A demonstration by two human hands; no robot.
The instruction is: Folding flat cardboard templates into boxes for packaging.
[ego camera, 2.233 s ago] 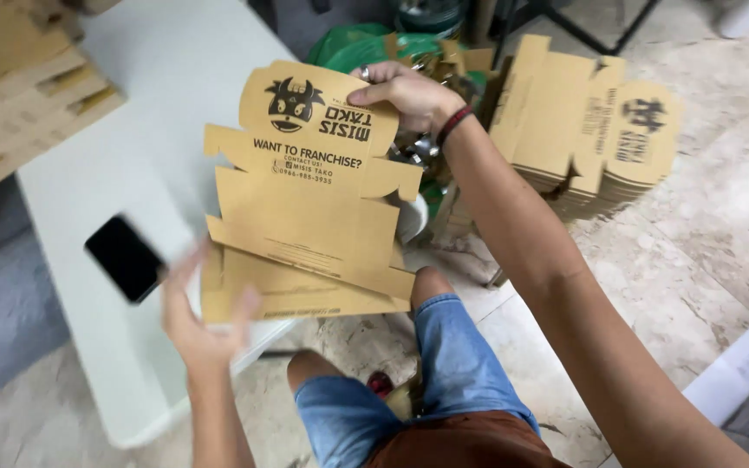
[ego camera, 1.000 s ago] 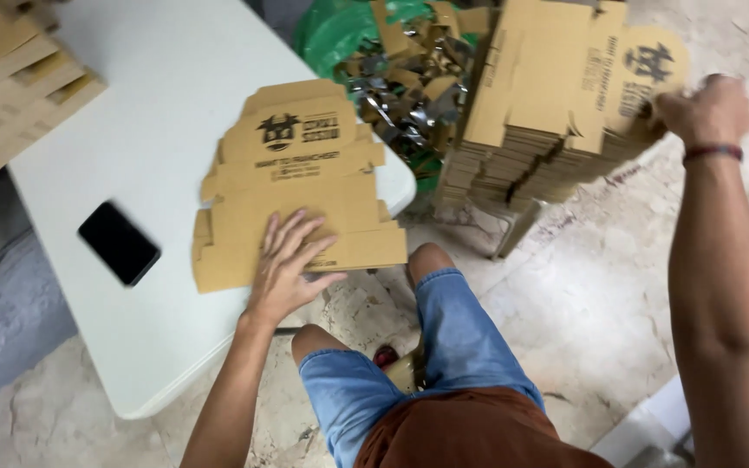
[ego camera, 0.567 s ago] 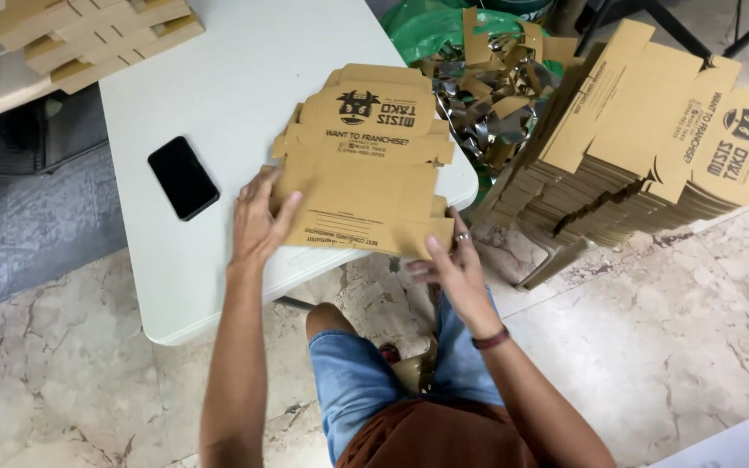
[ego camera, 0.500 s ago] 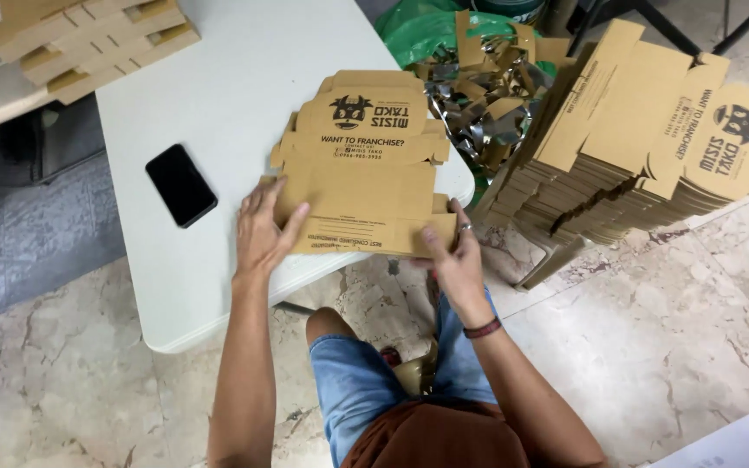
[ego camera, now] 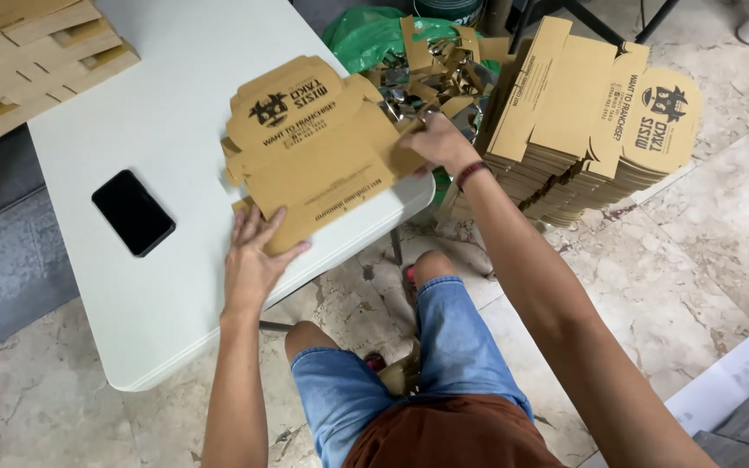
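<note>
On the near corner of the white bench (ego camera: 175, 113) lies a flat brown cardboard box blank (ego camera: 314, 147): light, thin, bendy at its creases, best taken by its edges. Left hand (ego camera: 253, 256) presses open-palmed on its near edge; right hand (ego camera: 439, 143) pinches its right flap, beside a stack of blanks (ego camera: 582, 121). A black phone (ego camera: 133, 212) lies left.

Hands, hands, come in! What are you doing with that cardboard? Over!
Left hand flat on near edge of the flat brown box blank on the white table. Right hand gripping its far side flap. Black phone lies apart, nothing blocking.
</note>
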